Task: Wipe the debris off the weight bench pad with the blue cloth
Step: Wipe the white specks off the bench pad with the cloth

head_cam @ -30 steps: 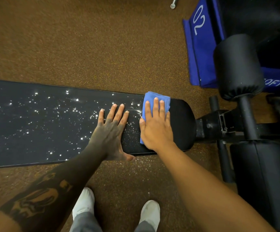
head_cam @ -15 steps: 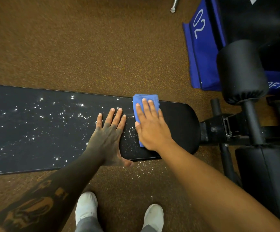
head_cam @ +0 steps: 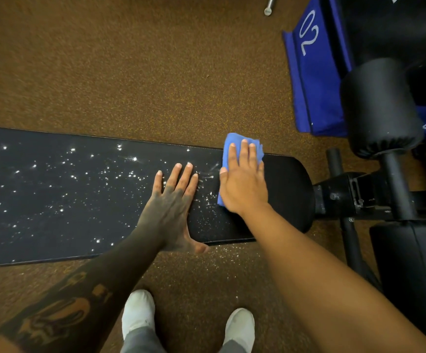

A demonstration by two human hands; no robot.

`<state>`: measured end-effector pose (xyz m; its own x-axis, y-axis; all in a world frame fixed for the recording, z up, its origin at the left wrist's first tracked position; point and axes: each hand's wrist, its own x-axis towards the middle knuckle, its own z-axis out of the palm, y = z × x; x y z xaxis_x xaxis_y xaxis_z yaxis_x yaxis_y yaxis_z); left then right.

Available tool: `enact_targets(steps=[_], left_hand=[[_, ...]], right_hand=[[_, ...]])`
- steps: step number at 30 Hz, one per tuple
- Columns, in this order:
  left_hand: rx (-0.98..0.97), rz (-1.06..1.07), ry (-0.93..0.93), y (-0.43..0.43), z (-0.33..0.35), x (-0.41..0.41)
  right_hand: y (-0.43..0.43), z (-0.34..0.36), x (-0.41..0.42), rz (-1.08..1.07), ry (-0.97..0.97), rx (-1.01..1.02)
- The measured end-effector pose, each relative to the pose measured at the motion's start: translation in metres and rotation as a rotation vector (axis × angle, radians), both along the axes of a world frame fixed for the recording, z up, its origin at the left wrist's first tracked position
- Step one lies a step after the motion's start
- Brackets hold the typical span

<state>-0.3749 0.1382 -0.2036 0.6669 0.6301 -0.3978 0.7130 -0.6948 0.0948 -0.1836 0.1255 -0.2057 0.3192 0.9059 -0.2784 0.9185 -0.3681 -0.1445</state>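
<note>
The long black weight bench pad [head_cam: 54, 200] runs left to right across the brown floor. White specks of debris [head_cam: 130, 174] cover most of it, while its rounded right end [head_cam: 288, 189] looks bare. My right hand [head_cam: 243, 184] presses flat on the folded blue cloth [head_cam: 232, 141] near the pad's far edge. The cloth shows past my fingertips and beside my thumb. My left hand [head_cam: 171, 207] lies flat on the pad just left of it, fingers spread, holding nothing.
The bench's black frame [head_cam: 354, 197] and a foam roller [head_cam: 377, 105] stand to the right. A blue soft box marked 02 [head_cam: 311, 80] sits behind them. Fine specks lie on the floor [head_cam: 232, 250] below the pad's near edge. My white shoes [head_cam: 138, 312] are beneath.
My right hand slid the cloth left along the pad, then back a little to the right. My left hand stayed planted on the pad.
</note>
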Motion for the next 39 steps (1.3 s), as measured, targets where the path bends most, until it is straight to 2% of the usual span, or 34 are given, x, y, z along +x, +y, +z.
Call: enact_targets(steps=[1, 4, 5, 9, 15, 21, 26, 32, 39], left_hand=[[0.005, -0.001, 0.0, 0.0, 0.0, 0.0], [0.015, -0.007, 0.008, 0.0, 0.0, -0.002], [0.013, -0.006, 0.008, 0.0, 0.0, -0.003], [0.009, 0.007, -0.008, 0.0, 0.003, -0.005], [0.002, 0.001, -0.019, 0.002, 0.005, -0.009], [-0.002, -0.003, -0.01, 0.002, 0.006, -0.013], [0.005, 0.002, -0.012, 0.005, 0.004, -0.019], [0.009, 0.007, -0.005, 0.006, 0.004, -0.025], [0.025, 0.003, -0.006, 0.005, 0.003, -0.026]], right_hand=[[-0.002, 0.001, -0.009, 0.05, 0.005, 0.009], [-0.023, 0.004, -0.024, 0.373, 0.009, 0.037], [-0.025, 0.003, -0.019, 0.381, 0.011, 0.033], [-0.006, -0.001, -0.016, 0.069, 0.012, 0.004], [-0.054, 0.004, -0.029, 0.222, 0.04, 0.01], [-0.013, 0.0, -0.018, 0.074, -0.001, -0.002], [-0.061, 0.004, -0.022, 0.31, 0.023, 0.003], [-0.044, -0.001, -0.004, 0.042, -0.024, -0.037], [-0.094, 0.002, -0.037, 0.262, 0.0, -0.012]])
